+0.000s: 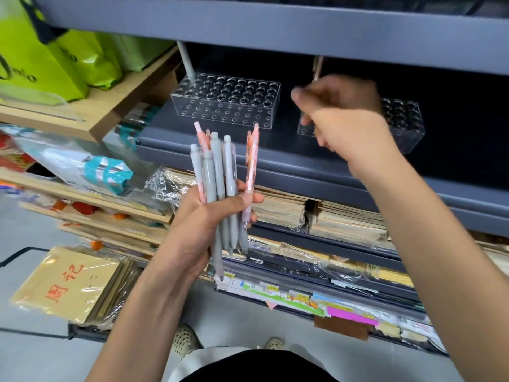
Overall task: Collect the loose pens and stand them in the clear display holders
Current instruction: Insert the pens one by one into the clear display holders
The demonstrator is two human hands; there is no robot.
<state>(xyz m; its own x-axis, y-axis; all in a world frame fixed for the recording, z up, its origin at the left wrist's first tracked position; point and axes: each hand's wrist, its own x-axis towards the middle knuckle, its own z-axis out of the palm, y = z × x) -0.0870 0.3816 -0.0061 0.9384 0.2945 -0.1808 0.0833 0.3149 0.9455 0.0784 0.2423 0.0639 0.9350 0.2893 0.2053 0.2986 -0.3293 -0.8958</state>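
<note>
Grey shelf (209,150): my left hand (203,221) grips a grey-and-pink pen bundle (220,166); my right hand (344,114) pinches a single pen (317,68) at one o'clock.

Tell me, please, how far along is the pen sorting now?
Done: one grey pen stands in the left holder. In hand: the right hand seems to pinch another pen over the right holder, though blurred; the left hand grips a bundle of pens. Left: that whole bundle; most visible holes are empty.
</note>
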